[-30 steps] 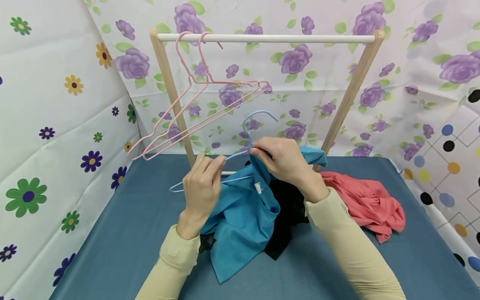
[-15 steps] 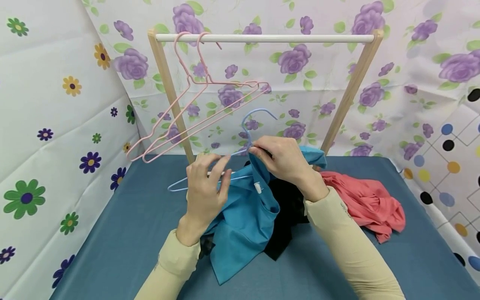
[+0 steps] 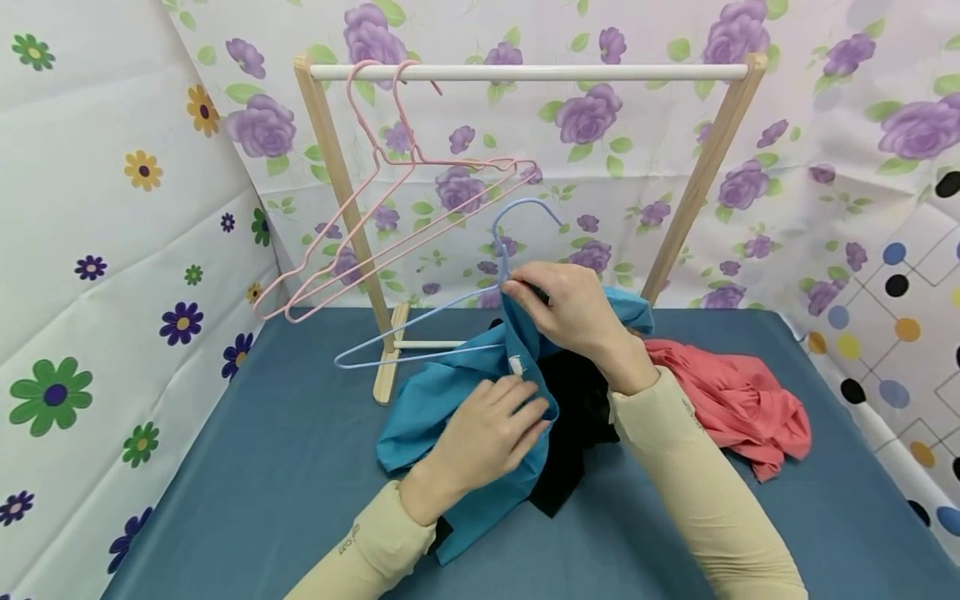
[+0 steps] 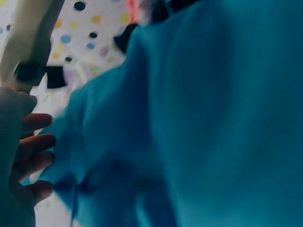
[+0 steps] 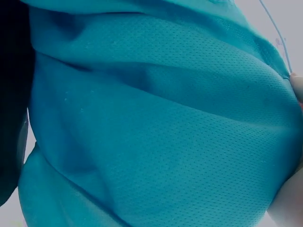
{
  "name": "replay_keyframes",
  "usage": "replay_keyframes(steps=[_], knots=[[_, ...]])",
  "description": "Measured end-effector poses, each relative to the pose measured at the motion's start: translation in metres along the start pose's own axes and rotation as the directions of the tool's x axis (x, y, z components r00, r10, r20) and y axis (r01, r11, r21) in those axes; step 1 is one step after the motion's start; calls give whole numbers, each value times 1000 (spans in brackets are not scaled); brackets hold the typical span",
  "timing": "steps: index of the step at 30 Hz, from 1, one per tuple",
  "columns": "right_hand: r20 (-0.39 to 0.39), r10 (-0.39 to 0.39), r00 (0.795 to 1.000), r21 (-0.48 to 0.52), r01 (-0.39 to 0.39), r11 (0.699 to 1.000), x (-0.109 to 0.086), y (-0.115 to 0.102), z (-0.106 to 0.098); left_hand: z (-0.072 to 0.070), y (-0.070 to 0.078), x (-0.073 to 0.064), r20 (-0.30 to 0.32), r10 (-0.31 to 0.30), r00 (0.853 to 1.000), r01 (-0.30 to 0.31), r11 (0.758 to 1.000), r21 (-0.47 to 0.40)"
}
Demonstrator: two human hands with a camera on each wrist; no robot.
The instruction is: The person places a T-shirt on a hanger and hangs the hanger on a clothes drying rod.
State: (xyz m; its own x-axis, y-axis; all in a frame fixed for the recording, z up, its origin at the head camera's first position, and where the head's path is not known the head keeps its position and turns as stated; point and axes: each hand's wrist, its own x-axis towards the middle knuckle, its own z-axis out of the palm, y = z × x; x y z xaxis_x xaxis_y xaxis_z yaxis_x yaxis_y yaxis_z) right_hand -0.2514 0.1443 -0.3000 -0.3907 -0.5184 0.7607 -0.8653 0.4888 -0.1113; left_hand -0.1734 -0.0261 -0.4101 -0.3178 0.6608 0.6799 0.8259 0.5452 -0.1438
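Observation:
A blue hanger (image 3: pixel 527 201) stands tilted above the cloth, its hook upward and its left arm bare. My right hand (image 3: pixel 566 312) pinches the hanger at the base of its hook, together with the edge of a turquoise shirt (image 3: pixel 461 412). The hanger's right part is hidden by hand and cloth. Near the shirt's neckline shows a white label (image 3: pixel 516 365). In front of the shirt, just below the label, is my left hand (image 3: pixel 480 437), its fingers loosely bent. The left wrist view shows those fingers (image 4: pixel 35 161) beside the cloth, pinching nothing. Perforated fabric (image 5: pixel 180 127) fills the right wrist view.
Two pink hangers (image 3: pixel 450 162) hang from the white rod (image 3: pixel 562 73) of a wooden rack, left of its middle. Behind the shirt lies a black cloth (image 3: pixel 570 433). A crumpled coral garment (image 3: pixel 731 400) lies to the right on the blue table cover (image 3: pixel 277 467).
My left hand has let go of the hanger's left arm and moved down and right, in front of the shirt. My right hand keeps its pinch; the hanger has risen slightly.

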Motion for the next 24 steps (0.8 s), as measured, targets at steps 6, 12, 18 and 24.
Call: replay_keyframes(steps=[6,12,18,24], knots=[[-3,36,999,43,-36,998,0,3,-1,16,14,-6,78,-37,996,35,999,15],[-10,82,997,52,-82,995,-2,3,-3,14,19,-9,163,-148,975,142,989,52],[-74,155,985,53,-151,987,-9,2,-8,-8,7,-11,256,-154,954,168,985,-33],[-182,236,954,43,-232,972,-20,-3,-15,-32,-21,-13,274,-120,954,157,981,-118]])
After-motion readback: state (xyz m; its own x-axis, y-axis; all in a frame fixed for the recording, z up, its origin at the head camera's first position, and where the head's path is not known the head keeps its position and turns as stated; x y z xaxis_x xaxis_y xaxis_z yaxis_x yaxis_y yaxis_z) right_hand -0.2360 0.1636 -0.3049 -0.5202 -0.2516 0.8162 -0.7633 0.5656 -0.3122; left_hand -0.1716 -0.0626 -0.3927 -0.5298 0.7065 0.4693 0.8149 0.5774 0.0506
